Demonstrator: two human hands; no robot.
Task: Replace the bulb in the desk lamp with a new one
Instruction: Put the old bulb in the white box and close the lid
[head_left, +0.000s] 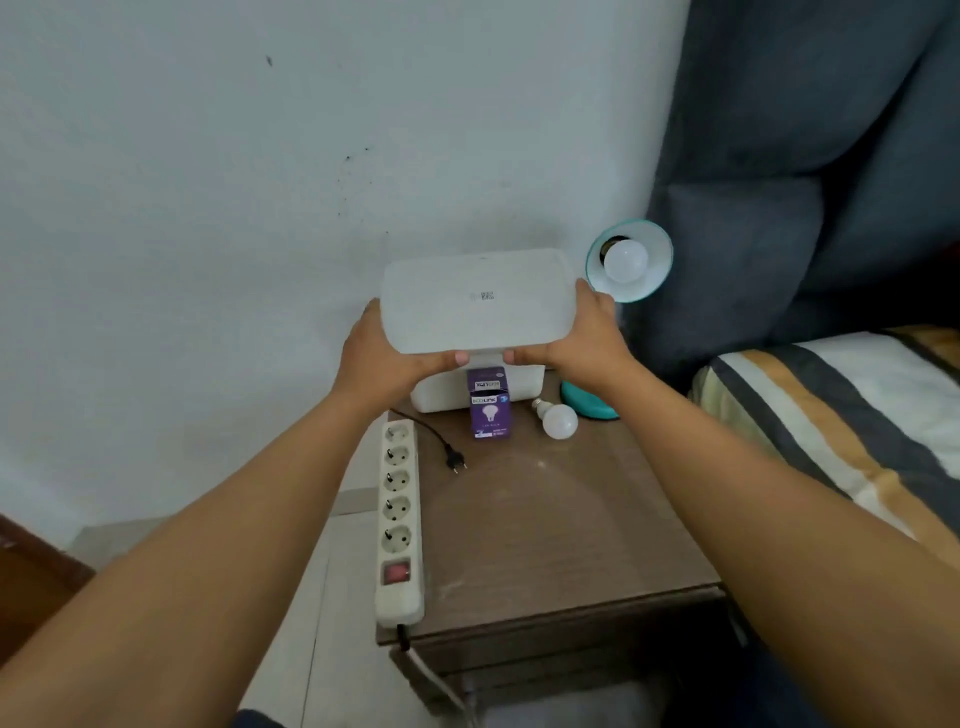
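Observation:
A white plastic lid is held up above a white box at the back of the bedside table. My left hand grips the lid's left end and my right hand grips its right end. In front of the box stands a purple bulb carton, its top flap open. A loose white bulb lies on the table to the carton's right. The teal desk lamp's shade faces me at the right, with a white bulb in its socket. Its teal base sits behind the loose bulb.
A white power strip with a red switch lies along the left edge of the brown wooden table. An unplugged black plug and its cord lie beside it. A grey headboard and a striped pillow stand at the right; the wall is just behind.

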